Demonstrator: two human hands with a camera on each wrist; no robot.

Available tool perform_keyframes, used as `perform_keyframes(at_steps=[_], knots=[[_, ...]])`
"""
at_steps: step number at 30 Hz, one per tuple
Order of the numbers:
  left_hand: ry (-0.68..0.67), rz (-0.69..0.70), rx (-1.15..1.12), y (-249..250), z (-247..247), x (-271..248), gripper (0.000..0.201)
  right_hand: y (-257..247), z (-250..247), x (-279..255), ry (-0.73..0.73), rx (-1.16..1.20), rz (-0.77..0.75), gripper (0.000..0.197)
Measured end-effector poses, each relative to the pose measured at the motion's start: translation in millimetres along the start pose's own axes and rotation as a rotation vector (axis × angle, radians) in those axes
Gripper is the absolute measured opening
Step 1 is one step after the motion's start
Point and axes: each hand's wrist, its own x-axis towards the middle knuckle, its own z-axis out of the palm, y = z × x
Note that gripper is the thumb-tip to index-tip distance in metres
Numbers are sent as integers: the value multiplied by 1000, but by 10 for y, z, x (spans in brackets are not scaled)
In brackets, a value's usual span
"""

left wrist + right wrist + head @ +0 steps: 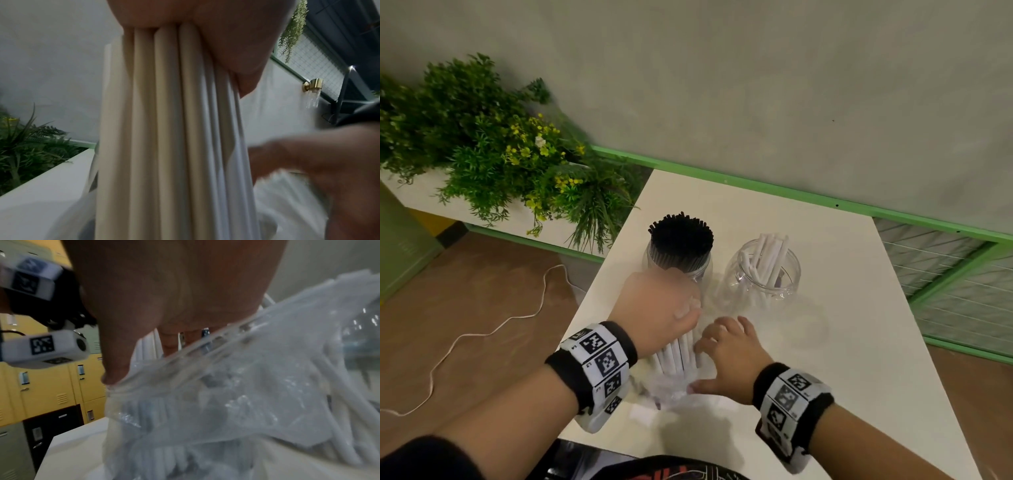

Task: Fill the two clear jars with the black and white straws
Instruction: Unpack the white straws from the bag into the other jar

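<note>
Two clear jars stand at the back of the white table (842, 342). The left jar (677, 265) is packed with black straws (681, 236). The right jar (763, 274) holds a few white straws (768, 255). In front of them my left hand (664, 301) grips a bundle of white straws (676, 354) (164, 129) that sticks out of a clear plastic bag (674, 390) (226, 402). My right hand (726, 349) pinches the bag's open edge, with the thumb (117, 366) on the rim. More white straws lie inside the bag.
A white planter (421, 192) with green plants (493, 147) stands left of the table. A white cable (482, 335) trails over the brown floor. A green-framed mesh rail (945, 274) runs along the right. Yellow lockers (51, 386) stand behind.
</note>
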Motion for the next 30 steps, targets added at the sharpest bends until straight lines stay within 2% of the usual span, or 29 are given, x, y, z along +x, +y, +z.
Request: perform_keyframes(at_steps=[2, 5, 8, 11, 13, 15, 19, 21, 23, 25, 27, 30], knots=[[-50, -7, 10, -7, -47, -41, 41, -34, 63, 22, -29, 38, 58, 74], [-102, -35, 64, -35, -108, -130, 56, -82, 155, 68, 24, 70, 135, 85], [-111, -27, 63, -79, -114, -195, 58, -97, 232, 141, 85, 150, 234, 93], [-87, 4, 16, -120, -66, -224, 58, -112, 238, 224, 5, 201, 285, 101], [-60, 21, 18, -141, -28, -233, 57, -133, 242, 301, -105, 188, 279, 89], [-12, 45, 12, -152, -15, -225, 53, -149, 246, 376, -144, 179, 248, 75], [91, 108, -3, -128, -47, -148, 45, -86, 160, 488, -32, 197, 259, 54], [41, 54, 9, -112, -76, -80, 48, -46, 113, 515, -17, 176, 258, 51], [-70, -12, 51, -108, -93, -23, 57, -33, 105, 533, -66, 118, 254, 53], [-134, -23, 99, -103, -99, 9, 65, -31, 110, 542, -112, 69, 260, 58], [-151, -10, 109, -85, -101, 13, 64, -16, 114, 514, -102, 79, 263, 76], [-131, -1, 110, -91, -69, -5, 53, 12, 50, 375, 64, 227, 238, 96]])
